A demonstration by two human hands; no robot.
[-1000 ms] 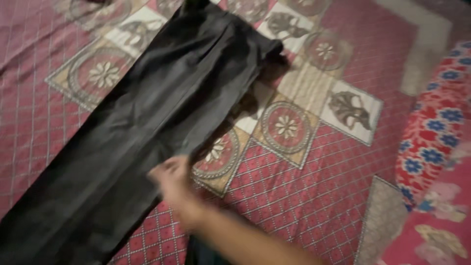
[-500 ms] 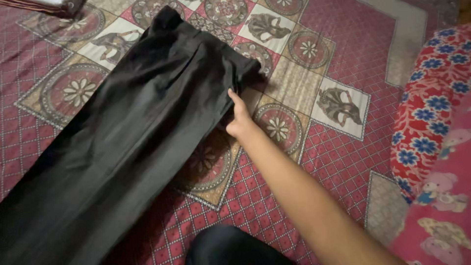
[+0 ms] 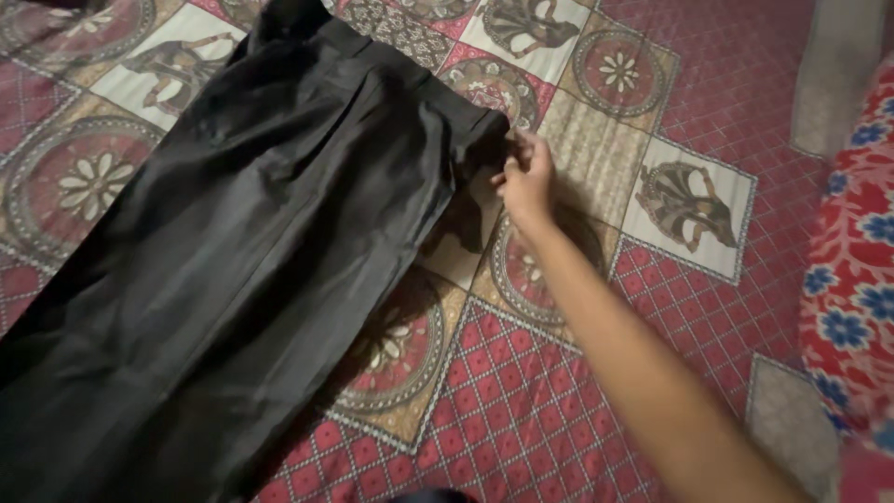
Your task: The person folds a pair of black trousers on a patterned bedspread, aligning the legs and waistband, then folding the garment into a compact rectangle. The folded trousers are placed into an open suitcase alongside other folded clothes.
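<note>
Moved up along trouser edge since half a second ago: right hand (image 3: 527, 177) now at waistband corner of black trousers (image 3: 242, 270), grip pinched shut on dark fabric there. Trousers flat, laid diagonally across patterned red bedspread (image 3: 577, 391). Floral red pillow (image 3: 852, 279) at right edge.

Just the one head cam here, pointed steeply down from above and pretty close in, looking forward over the patterned bedspread (image 3: 670, 307), with the right arm reaching in from bottom right.
</note>
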